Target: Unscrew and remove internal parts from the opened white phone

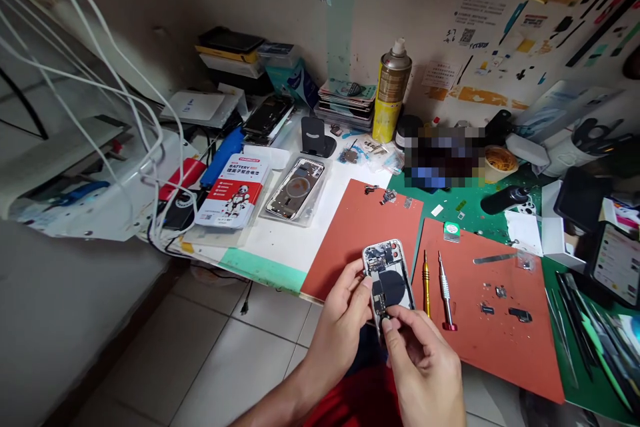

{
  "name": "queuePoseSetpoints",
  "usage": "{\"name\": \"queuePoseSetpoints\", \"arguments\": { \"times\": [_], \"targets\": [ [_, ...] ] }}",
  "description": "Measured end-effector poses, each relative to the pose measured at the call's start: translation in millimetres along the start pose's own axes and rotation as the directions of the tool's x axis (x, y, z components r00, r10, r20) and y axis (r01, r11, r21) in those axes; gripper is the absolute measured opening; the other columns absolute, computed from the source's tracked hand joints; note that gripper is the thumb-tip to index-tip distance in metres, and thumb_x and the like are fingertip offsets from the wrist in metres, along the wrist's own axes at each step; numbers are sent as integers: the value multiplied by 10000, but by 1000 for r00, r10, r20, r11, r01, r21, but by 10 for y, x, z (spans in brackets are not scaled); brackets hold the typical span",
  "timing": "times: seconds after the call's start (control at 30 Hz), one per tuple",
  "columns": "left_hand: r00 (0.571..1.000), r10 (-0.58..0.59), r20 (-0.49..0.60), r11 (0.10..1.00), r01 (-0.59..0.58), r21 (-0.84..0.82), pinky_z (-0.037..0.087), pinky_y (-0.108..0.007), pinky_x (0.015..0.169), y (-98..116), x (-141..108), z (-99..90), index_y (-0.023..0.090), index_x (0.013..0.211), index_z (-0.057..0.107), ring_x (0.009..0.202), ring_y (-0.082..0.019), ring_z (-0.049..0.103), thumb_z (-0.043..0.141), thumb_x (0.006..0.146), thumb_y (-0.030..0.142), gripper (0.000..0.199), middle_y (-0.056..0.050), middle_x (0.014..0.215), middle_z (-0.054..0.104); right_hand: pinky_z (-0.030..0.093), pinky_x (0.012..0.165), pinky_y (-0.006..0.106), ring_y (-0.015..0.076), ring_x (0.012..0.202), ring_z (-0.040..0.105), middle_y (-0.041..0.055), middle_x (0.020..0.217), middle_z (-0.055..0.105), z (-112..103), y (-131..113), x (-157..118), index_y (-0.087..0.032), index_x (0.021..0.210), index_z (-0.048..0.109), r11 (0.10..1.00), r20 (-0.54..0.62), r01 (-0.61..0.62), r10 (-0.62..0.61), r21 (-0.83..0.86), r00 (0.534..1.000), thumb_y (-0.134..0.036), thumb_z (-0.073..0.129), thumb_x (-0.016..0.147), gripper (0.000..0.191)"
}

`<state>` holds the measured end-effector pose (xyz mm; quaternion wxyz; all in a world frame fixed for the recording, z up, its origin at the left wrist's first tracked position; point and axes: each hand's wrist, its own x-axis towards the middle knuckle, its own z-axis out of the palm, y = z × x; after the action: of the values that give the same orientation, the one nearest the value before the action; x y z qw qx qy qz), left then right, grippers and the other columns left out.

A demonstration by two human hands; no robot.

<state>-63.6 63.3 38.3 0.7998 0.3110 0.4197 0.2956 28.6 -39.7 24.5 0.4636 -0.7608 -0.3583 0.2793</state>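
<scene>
An opened smartphone housing (397,285), with its inner boards and a dark round patch showing, is held tilted above the front edge of the red mat. My left hand (345,307) grips its left side between thumb and fingers. At the lower end, the thumb and forefinger of my right hand (425,353) pinch close over the inner parts; what lies between the fingertips is too small to make out. Just right of the phone, a gold screwdriver (426,283) and a silver screwdriver with a red end (445,293) lie on the right-hand red mat (500,360).
Small phone parts (520,314) and a metal strip (494,258) lie on the right mat. Tweezers and tools (590,327) line the right edge. Another phone housing (295,190), a battery box (234,190) and a spray can (393,90) stand farther back. White cables (145,107) hang at left.
</scene>
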Motion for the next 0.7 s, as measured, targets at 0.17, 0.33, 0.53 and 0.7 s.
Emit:
{"name": "queuePoseSetpoints", "arguments": {
  "times": [0.17, 0.33, 0.53, 0.7],
  "targets": [
    [1000, -3, 3, 1000, 3, -25, 559, -299, 883, 20, 6, 29, 247, 1305, 591, 1101, -210, 679, 629, 989, 382, 346, -81, 1279, 691, 507, 565, 130, 75, 650, 657, 23, 916, 695, -13, -38, 0, -236, 1072, 729, 956, -61, 228, -242, -186, 968, -264, 625, 954, 159],
    [1000, -6, -2, 1000, 6, -27, 561, -298, 882, 22, 15, 29, 251, 1286, 609, 1087, -206, 685, 635, 986, 386, 330, -69, 1211, 720, 529, 706, 125, 71, 773, 678, 23, 917, 642, -18, -68, 3, -223, 1122, 700, 871, -44, 386, -418, -305, 908, -155, 571, 970, 210],
    [1000, 3, 9, 999, -2, -35, 558, -290, 890, 39, 41, 27, 264, 1295, 623, 1091, -196, 684, 640, 983, 381, 333, -62, 1263, 705, 516, 646, 159, 78, 733, 628, 64, 944, 609, -8, -84, 41, -172, 1074, 718, 793, -61, 476, -535, -381, 842, -106, 565, 956, 204],
    [1000, -4, -3, 1000, 4, -25, 567, -315, 868, 42, 52, 23, 234, 1267, 625, 1085, -224, 690, 644, 977, 391, 330, -90, 1228, 715, 537, 667, 203, 110, 774, 630, 98, 1008, 616, -59, -11, 69, -166, 1136, 708, 686, 25, 563, -624, -461, 781, -91, 576, 938, 249]
  ]
}}
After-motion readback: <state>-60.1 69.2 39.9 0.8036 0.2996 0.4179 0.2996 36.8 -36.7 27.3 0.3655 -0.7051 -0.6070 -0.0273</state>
